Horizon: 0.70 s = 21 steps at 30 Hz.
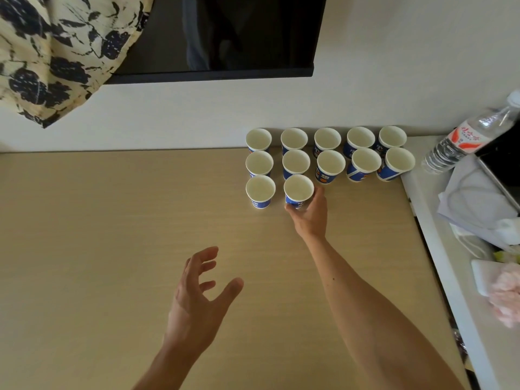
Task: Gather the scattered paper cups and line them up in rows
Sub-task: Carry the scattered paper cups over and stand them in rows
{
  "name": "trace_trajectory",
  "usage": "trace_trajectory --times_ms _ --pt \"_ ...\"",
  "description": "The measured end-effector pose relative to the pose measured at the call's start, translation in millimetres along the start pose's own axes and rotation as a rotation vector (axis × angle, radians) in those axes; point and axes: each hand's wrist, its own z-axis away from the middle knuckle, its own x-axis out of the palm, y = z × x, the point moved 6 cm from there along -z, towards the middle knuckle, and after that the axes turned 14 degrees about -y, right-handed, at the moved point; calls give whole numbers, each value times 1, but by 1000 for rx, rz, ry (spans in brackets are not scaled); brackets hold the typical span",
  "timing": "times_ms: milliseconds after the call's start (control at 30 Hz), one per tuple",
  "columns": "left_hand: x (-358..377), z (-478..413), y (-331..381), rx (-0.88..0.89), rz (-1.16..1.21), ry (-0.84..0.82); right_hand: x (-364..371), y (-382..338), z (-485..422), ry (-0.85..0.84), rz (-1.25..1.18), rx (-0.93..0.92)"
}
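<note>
Several blue and white paper cups stand upright on the beige table [112,249] at its far right. A back row [326,139] runs along the wall and a second row [330,164] stands just in front of it. A third row holds two cups: a free one [260,191] on the left and one [298,190] beside it, with my right hand [309,215] shut on its lower wall from the near side. My left hand [199,299] hovers over the middle of the table, fingers spread, holding nothing.
A dark screen [225,38] hangs on the white wall above the table. A patterned cloth [56,52] hangs at top left. A white ledge [450,263] on the right carries a plastic water bottle [464,139], grey cloth, cables and pink items.
</note>
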Motion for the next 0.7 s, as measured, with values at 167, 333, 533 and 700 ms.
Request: trace_trajectory --times_ms 167,333,533,700 --pt "-3 5 -6 -10 10 9 -1 -2 -1 14 -5 3" --pt "-9 13 -13 -25 28 22 -2 -3 4 2 -70 12" --pt "-28 29 -12 -42 70 89 -2 6 79 83 -166 137" --pt "-73 56 -13 -31 112 223 27 -34 151 -3 -268 140"
